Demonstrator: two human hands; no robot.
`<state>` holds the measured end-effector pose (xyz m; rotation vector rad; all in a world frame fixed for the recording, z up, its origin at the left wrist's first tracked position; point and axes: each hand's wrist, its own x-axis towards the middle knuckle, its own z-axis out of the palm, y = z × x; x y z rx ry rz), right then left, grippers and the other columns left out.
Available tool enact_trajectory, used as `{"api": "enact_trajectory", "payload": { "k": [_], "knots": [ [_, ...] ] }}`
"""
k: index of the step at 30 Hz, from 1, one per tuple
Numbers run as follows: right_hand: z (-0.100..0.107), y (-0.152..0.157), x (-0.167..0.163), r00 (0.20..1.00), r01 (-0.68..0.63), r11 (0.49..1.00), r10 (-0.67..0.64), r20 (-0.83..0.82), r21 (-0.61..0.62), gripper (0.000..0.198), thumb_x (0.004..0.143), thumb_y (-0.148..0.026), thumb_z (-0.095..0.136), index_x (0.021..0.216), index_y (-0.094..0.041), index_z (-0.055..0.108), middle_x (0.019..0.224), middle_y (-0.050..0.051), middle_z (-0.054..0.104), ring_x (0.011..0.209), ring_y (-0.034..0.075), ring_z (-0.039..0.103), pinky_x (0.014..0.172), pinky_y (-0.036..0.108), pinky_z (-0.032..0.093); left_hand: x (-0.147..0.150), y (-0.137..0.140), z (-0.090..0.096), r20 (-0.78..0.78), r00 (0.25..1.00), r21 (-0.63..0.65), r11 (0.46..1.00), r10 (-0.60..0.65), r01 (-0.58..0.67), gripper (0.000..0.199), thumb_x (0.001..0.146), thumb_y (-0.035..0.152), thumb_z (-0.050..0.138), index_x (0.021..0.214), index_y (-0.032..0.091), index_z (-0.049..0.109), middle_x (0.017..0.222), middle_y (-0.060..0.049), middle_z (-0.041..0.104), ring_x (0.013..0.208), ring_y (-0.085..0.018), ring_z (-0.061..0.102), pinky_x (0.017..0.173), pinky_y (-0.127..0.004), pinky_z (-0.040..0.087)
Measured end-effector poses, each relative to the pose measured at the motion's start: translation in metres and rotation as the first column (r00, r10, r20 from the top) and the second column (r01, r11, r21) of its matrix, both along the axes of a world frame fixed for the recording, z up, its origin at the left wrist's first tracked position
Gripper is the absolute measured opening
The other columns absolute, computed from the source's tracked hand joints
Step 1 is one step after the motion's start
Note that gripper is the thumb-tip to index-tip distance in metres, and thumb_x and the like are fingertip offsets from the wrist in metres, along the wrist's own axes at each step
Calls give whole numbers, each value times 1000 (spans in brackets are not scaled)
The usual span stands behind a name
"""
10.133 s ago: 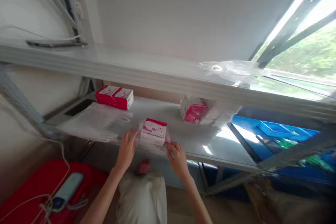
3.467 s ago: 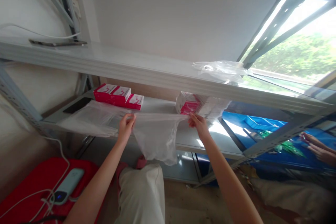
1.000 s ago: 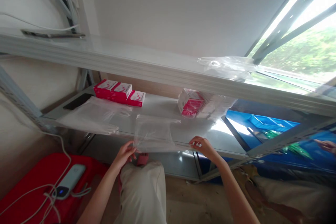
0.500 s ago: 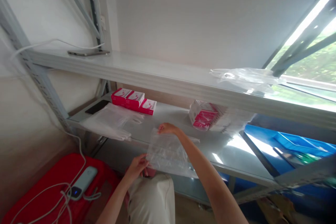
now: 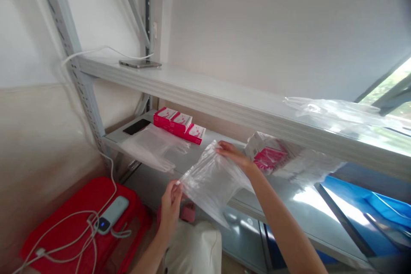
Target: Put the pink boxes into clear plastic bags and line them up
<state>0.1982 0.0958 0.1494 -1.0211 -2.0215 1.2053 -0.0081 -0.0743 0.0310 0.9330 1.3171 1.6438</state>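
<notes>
1. head view: a clear plastic bag (image 5: 213, 182), thin, filmy and creased, slants between the fingers of the left hand (image 5: 171, 201) and those of the right hand (image 5: 234, 155); its wrinkled edge runs from one set of fingertips to the other, and loose film droops below the right fingers over the front of the smooth grey lower shelf (image 5: 183, 162).
2. beyond both sets of fingers, to the left of the right ones, sit red and white cartons (image 5: 178, 124), sharp-cornered and rectangular, stepping down at the end nearest the right fingers.
3. beyond the left fingers and leftward, a flat, milky pile of plastic bags (image 5: 149, 143) points its strap-like ends toward them; a flat black slab (image 5: 137, 126) lies just behind.
4. right of the right fingers, film-wrapped cartons (image 5: 269, 158) show red through shiny plastic.
5. above the fingers, the upper shelf (image 5: 199, 81) has a ridged front edge.
6. low and left of the left fingers, a rounded, pale power bank (image 5: 112, 214) rests on a red plastic stool (image 5: 61, 222).
7. left fingers curl, pinching the bag's near corner, forearm rising steeply.
8. right fingers bend and pinch the edge's far end, higher than the left ones; that forearm slants in from lower right.
</notes>
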Motion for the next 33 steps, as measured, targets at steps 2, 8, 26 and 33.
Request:
{"api": "enact_trajectory", "payload": {
  "k": [2,8,26,33],
  "knots": [
    [20,8,-25,999,-14,999,15,-36,44,28,75,-47,63,81,-20,56,75,-2,55,69,12,51,63,24,41,-6,1,16,48,994,23,995,93,-94,42,78,57,53,93,18,51,69,0,59,54,-14,55,48,-23,42],
    [43,66,-147,993,-120,968,115,34,219,21,80,-36,59,84,-15,54,71,-5,53,66,8,46,60,17,36,-54,17,54,141,869,26,876,474,-481,44,82,55,45,108,20,46,89,-3,55,68,-12,54,51,-20,42],
    [-23,121,-328,874,-96,922,-103,475,376,19,82,-29,61,88,-11,62,84,1,67,74,13,55,67,21,34,-120,75,-12,-168,711,25,724,683,-690,44,85,42,48,120,17,43,98,-7,45,86,-18,50,78,-34,47],
    [-29,118,-333,828,-77,928,-145,542,365,47,83,-52,58,98,-8,65,92,11,69,88,22,58,76,30,38,-97,90,-17,-238,594,-57,599,768,-798,65,86,51,43,137,13,30,135,-22,28,133,-34,27,106,-50,30]
  ]
}}
